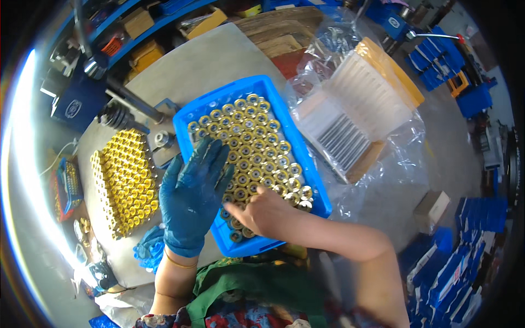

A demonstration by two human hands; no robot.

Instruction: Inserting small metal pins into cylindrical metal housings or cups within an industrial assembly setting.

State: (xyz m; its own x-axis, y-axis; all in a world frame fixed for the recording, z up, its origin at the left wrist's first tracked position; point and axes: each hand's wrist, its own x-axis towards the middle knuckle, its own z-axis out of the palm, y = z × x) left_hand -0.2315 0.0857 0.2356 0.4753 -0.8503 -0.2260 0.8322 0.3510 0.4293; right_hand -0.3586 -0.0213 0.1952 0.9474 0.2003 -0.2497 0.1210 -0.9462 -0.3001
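My left hand (194,199), in a blue rubber glove, hovers over the left edge of a blue plastic bin (322,192). Its fingers point away from me, stretched out, with nothing seen in them. Rows of round brass-coloured metal fittings (255,159) with hollow centres fill the bin. My bare right hand (265,212) reaches in over the near side of the bin. One finger stretches left, its tip by the fittings beside the glove's edge. Another digit stands apart from it, and the rest are curled and partly hidden.
Left of the bin, a block of stacked brass fittings (126,183) stands on the grey table (210,54) below a blue bench press (82,101). Crumpled blue gloves (150,247) lie near it. On the right, an opened carton with white dividers (355,117) rests on clear plastic wrap.
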